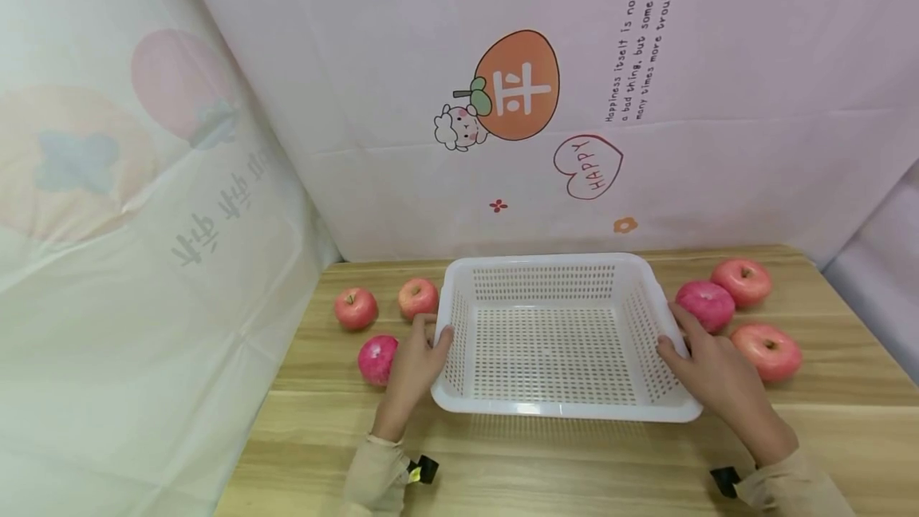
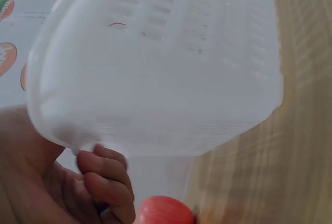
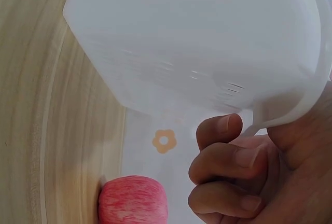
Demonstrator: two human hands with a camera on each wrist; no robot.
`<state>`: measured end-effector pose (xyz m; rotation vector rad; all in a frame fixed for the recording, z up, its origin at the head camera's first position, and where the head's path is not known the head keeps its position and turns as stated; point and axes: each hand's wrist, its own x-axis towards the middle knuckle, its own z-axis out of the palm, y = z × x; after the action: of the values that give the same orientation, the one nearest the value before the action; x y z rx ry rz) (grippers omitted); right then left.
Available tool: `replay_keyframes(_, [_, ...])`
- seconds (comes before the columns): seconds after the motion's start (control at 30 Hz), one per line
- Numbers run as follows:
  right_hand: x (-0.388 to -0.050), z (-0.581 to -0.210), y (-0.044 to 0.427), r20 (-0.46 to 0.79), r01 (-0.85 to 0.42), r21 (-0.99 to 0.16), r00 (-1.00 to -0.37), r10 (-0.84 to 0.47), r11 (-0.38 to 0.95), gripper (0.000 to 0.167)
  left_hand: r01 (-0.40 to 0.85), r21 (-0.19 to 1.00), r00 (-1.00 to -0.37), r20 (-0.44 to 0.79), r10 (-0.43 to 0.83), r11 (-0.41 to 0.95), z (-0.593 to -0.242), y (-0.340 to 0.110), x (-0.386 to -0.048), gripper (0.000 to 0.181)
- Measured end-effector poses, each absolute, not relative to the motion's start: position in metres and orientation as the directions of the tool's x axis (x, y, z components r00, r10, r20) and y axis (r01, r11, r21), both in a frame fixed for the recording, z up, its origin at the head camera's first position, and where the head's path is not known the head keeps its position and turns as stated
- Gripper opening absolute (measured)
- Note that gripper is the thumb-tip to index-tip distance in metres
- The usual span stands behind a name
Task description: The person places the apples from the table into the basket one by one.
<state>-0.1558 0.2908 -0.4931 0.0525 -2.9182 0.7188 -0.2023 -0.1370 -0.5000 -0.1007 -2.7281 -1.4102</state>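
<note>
White plastic, the basket [image 1: 553, 410] is over the tabletop [image 1: 309, 453] between apples [image 1: 767, 352]; left grip [image 1: 415, 361] and right grip [image 1: 721, 373] each clasp a short-side rim [image 1: 443, 305], likely the best hold for something probably light, stiff, slightly slick.

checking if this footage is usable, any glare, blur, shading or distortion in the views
Head: small bright glint on the near rim of the basket, holes distinct; left wrist: basket hazy, holes soft, faint striped shading on the table; right wrist: table lines bow, probably lens distortion, but streaks on the apple show.
</note>
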Motion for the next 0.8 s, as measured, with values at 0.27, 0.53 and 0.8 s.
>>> replay_keyframes(0.27, [-0.157, -0.491, 0.292, 0.139, -0.073, -0.455, -0.99, -0.01, 0.888, 0.07, 0.047, 0.852, -0.999, 0.039, 0.027, 0.521, -0.509, -0.137, -0.211, 0.038])
replay_keyframes(0.53, [-0.159, -0.486, 0.297, 0.106, -0.129, -0.476, -0.99, -0.089, 0.87, 0.063, 0.022, 0.862, -0.999, -0.003, 0.048, 0.507, -0.508, -0.138, -0.212, 0.036])
replay_keyframes(0.8, [-0.164, -0.473, 0.307, 0.128, -0.161, -0.461, -0.985, -0.114, 0.873, 0.035, 0.001, 0.867, -0.997, -0.035, 0.063, 0.498, -0.508, -0.138, -0.211, 0.035])
